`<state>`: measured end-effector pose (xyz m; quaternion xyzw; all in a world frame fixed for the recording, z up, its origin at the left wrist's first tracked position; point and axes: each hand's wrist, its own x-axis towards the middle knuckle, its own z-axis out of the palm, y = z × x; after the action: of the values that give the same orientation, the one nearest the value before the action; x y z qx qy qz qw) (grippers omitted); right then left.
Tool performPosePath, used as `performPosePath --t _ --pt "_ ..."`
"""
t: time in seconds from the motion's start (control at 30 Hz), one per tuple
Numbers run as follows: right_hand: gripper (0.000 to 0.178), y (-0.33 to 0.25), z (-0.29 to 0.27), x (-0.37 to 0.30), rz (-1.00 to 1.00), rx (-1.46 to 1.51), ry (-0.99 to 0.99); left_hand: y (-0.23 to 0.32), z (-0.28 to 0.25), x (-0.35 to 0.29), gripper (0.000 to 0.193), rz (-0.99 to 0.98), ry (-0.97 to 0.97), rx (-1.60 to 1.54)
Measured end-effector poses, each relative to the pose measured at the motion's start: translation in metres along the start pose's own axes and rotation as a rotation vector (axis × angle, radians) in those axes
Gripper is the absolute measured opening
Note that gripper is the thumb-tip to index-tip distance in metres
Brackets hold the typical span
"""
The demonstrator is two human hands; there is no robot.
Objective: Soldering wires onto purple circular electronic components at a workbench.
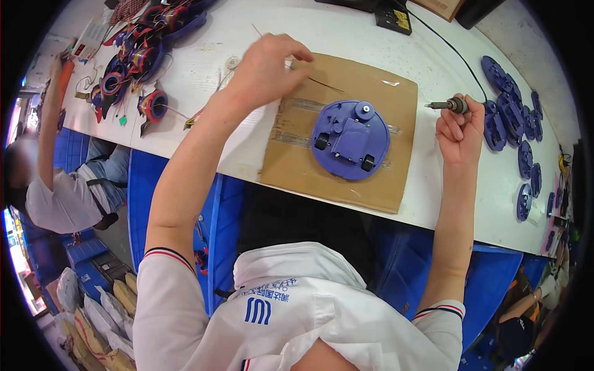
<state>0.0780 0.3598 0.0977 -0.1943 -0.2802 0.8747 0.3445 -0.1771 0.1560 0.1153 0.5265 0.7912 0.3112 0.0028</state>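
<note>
A round purple wheeled base (351, 141) lies on a sheet of brown cardboard (288, 162), its two small black wheels nearest me and a pale round knob at its far side. My right hand (461, 127) is closed around a soldering iron (450, 105), tip pointing left, to the right of the cardboard. Above the cardboard's far left corner, my left hand (270, 69) has its fingers bent together on a thin wire (325, 85), which trails toward the base. Neither hand touches the base.
More purple bases (508, 117) sit along the right of the white table (204, 80). Wired red-and-blue parts (133, 62) are heaped at the left. The iron's black cord (442, 40) runs to the back. Another person (71, 195) works at the left; blue bins (223, 216) stand below the edge.
</note>
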Motion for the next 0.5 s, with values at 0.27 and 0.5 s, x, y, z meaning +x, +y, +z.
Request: performPosePath --t 0.27,0.5 --pt "0.017 0.018 0.032 -0.021 -0.123 -0.286 0.176 0.000 0.027 0.002 0.007 0.309 -0.156 0.035" --pt "0.018 0.030 0.049 -0.038 -0.177 -0.521 0.041 0.032 0.019 -0.023 0.006 0.111 0.037 -0.109"
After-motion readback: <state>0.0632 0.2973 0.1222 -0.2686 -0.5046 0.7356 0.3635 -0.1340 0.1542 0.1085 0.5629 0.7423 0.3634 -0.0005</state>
